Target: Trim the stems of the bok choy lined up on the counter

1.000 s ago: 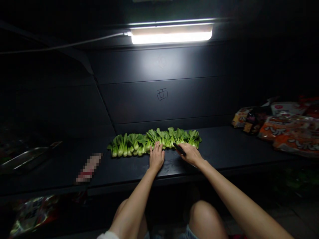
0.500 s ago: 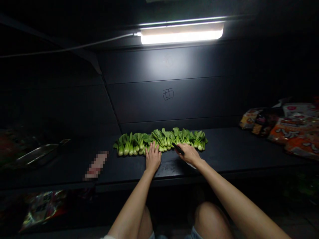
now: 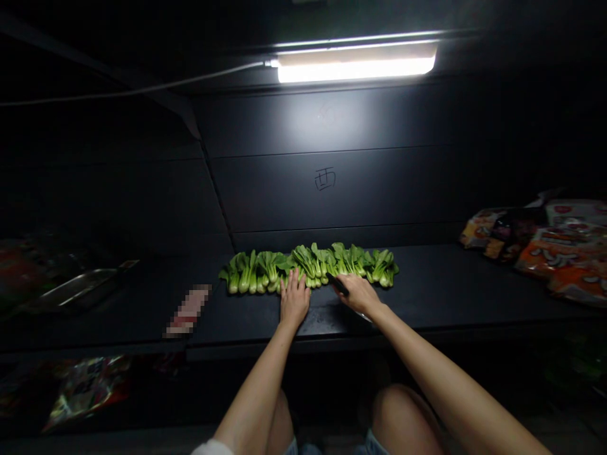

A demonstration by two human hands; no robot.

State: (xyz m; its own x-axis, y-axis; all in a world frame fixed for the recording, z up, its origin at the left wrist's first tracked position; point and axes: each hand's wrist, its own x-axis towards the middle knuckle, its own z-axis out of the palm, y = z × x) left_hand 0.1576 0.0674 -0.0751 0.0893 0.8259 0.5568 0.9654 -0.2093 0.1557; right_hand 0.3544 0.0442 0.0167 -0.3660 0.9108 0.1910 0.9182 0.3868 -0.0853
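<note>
A row of green bok choy [image 3: 251,272] lies along the dark shelf [image 3: 427,284], leaves to the back and pale stalk ends toward me. My left hand [image 3: 294,300] rests flat with fingers stretched, its fingertips on the stalk ends near the middle of the row. To its right, my right hand [image 3: 359,294] is closed round a black-handled tool [image 3: 337,284]. The handle end points up and left, close to the stalks. A thin pale, shiny edge shows under my right wrist; the rest of the tool is hidden by the hand.
A lit tube lamp [image 3: 355,68] hangs above, with a white cable running left. Printed food bags [image 3: 564,253] are piled at the right. At the left are a metal tray [image 3: 78,289] and a blurred pinkish patch [image 3: 188,309]. Another bag [image 3: 90,385] lies lower left.
The whole view has shifted slightly, so things appear a little further right. Both hands keep nearly the same place against the bok choy, and the row looks unchanged.
</note>
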